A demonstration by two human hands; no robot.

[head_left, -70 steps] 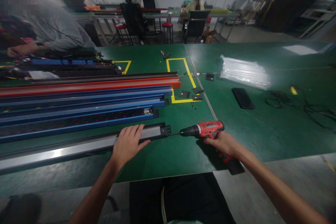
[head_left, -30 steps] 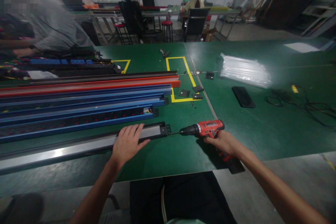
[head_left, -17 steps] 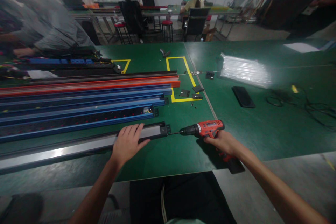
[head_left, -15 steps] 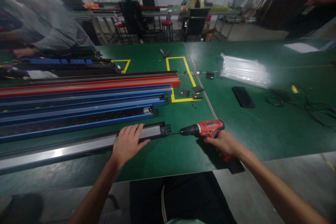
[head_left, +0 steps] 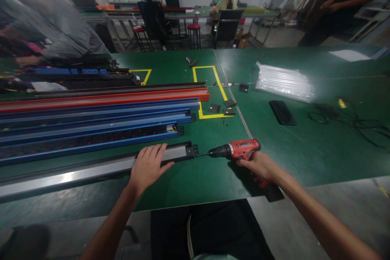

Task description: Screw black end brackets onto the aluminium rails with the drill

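Note:
My left hand (head_left: 148,169) lies over a long black-and-silver metal profile (head_left: 100,169) near its right end, fingers across the top and thumb along the near side, gripping it. A small black end cap (head_left: 195,150) with holes sits at the profile's right end. My right hand (head_left: 264,166) is wrapped round the handle of a red-and-black cordless drill (head_left: 243,148), which lies level and points left. Its long thin bit (head_left: 204,154) reaches to the end cap; the exact contact at the tip is too small to make out.
Blue profiles (head_left: 152,120) and an orange one (head_left: 183,96) lie behind on the green table (head_left: 189,187). Loose black end plates (head_left: 215,108), a black phone-like slab (head_left: 282,112), a bubble-wrapped bundle (head_left: 283,81) and cables (head_left: 359,122) lie further right. Other people work nearby.
My hands, the drill and the profile look unmoved. At the upper right, a person in dark clothes has come further into view. The co-worker's arm at the far left has shifted.

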